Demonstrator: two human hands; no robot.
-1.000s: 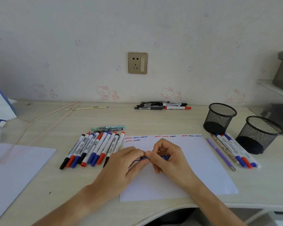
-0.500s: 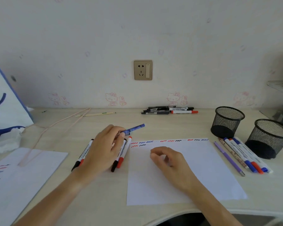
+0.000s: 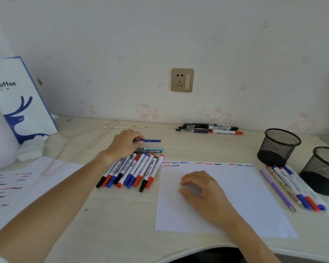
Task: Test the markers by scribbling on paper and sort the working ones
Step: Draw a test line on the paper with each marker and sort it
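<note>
The slim dark-blue patterned pen [image 3: 150,141] lies level, pointing right, pinched at its left end by the fingers of the left hand [image 3: 124,144], up and left of the white sheet of test paper [image 3: 245,196]. Its blue barrel shows pale speckles; whether it touches the pale wooden desk [image 3: 122,215] cannot be told. Just below it, still above the sheet's top-left corner, lie a mint-green pen [image 3: 152,149] and a dark one under that. Against the sheet's left edge sits a fanned row of white markers with black, red and blue caps [image 3: 133,170], caps toward the viewer. The right hand [image 3: 201,188] rests on the sheet, fingers loosely curled, holding nothing. Red, blue and black squiggles [image 3: 207,164] run along the sheet's top edge. Right of the sheet lie a lilac pen and several white markers [image 3: 292,185], beside two black mesh cups [image 3: 278,144]
</note>
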